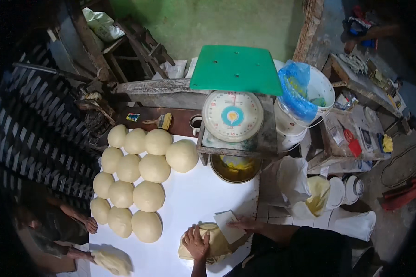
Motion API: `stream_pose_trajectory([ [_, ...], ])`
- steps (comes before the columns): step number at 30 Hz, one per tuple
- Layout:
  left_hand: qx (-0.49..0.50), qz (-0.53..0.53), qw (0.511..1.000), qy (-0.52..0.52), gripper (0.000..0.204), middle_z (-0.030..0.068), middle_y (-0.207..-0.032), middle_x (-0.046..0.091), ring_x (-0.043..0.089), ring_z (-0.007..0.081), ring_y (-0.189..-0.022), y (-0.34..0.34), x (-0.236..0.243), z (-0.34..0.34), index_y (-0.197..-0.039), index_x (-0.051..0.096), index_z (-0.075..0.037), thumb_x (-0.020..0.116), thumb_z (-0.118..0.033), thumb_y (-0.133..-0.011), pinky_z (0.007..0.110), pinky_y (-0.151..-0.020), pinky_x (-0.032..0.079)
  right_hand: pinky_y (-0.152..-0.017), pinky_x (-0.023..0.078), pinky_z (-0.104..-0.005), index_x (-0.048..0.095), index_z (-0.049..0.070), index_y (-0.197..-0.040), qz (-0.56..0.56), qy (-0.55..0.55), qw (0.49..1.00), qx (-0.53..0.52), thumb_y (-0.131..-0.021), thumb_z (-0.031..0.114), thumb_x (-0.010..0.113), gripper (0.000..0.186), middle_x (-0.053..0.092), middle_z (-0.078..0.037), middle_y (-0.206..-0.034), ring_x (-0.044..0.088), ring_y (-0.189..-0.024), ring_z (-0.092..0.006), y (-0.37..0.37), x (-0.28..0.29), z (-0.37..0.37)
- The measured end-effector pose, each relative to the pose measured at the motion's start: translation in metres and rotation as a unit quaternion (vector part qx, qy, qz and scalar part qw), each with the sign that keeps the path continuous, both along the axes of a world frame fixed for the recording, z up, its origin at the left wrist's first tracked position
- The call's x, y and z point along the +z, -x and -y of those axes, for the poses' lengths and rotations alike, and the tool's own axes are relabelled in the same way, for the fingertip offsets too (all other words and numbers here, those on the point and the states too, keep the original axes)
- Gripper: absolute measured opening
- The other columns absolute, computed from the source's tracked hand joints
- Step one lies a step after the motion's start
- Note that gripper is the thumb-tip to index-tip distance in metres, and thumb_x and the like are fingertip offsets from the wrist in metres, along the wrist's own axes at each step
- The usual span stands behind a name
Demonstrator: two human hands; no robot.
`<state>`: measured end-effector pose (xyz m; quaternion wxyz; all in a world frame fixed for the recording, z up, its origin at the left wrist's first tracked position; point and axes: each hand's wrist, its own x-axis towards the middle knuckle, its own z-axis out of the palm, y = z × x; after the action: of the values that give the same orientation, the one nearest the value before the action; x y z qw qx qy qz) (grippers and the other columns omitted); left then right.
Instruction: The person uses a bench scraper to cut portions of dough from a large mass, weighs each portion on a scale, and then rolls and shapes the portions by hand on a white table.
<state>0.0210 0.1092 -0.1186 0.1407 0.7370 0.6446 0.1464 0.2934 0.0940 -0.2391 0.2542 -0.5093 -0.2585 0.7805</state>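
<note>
At the near edge of the white table [182, 194], my left hand [196, 242] lies with fingers spread on top of a pale yellow lump of dough [219, 249]. My right hand [245, 224] grips a flat white dough scraper [229, 226], tilted against the lump's right side. Whether its edge cuts into the dough cannot be made out. Several smooth dough balls [148, 195] stand in rows to the left, larger ones nearer the middle. At the lower left, a co-worker's hand [81, 254] touches a flattened piece of dough [111, 262].
A dial scale [233, 116] with a green platform [235, 69] stands on a raised stand at the back. Below it is a metal bowl [235, 173] with yellow stuff inside. A brush [164, 121] and a cup [195, 124] sit behind the dough balls. White buckets [326, 92] stand at right.
</note>
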Motion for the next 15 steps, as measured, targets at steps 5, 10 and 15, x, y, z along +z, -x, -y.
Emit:
stream_pose_trajectory([
  [5, 0.008, -0.02, 1.0, 0.017, 0.059, 0.0083, -0.137, 0.06, 0.05, 0.0347, -0.132, -0.003, -0.008, -0.007, -0.138, 0.059, -0.017, 0.062, -0.055, -0.094, 0.057, -0.108, 0.035, -0.087, 0.055, -0.0326, 0.068, 0.001, -0.124, -0.015, 0.045, 0.999, -0.023, -0.097, 0.03, 0.074, 0.04, 0.071, -0.004, -0.109, 0.067, -0.099, -0.0128, 0.007, 0.078, -0.015],
  [10, 0.025, -0.006, 0.999, 0.031, 0.058, 0.0074, -0.139, 0.058, 0.049, 0.0344, -0.132, -0.006, -0.012, -0.01, -0.137, 0.06, -0.02, 0.063, -0.057, -0.093, 0.058, -0.107, 0.035, -0.087, 0.055, -0.0315, 0.068, 0.001, -0.127, -0.019, 0.033, 0.999, 0.004, -0.099, 0.03, 0.073, 0.041, 0.071, -0.004, -0.113, 0.066, -0.102, -0.0125, 0.005, 0.034, -0.009],
  [15, 0.031, -0.005, 0.999, 0.028, 0.056, 0.0077, -0.138, 0.058, 0.049, 0.0346, -0.131, -0.008, -0.006, -0.012, -0.137, 0.06, -0.021, 0.063, -0.055, -0.093, 0.058, -0.108, 0.034, -0.086, 0.054, -0.0313, 0.067, 0.0, -0.127, 0.028, -0.027, 0.999, 0.004, -0.099, 0.031, 0.072, 0.041, 0.071, -0.004, -0.112, 0.066, -0.1, -0.0127, 0.007, 0.077, -0.02],
])
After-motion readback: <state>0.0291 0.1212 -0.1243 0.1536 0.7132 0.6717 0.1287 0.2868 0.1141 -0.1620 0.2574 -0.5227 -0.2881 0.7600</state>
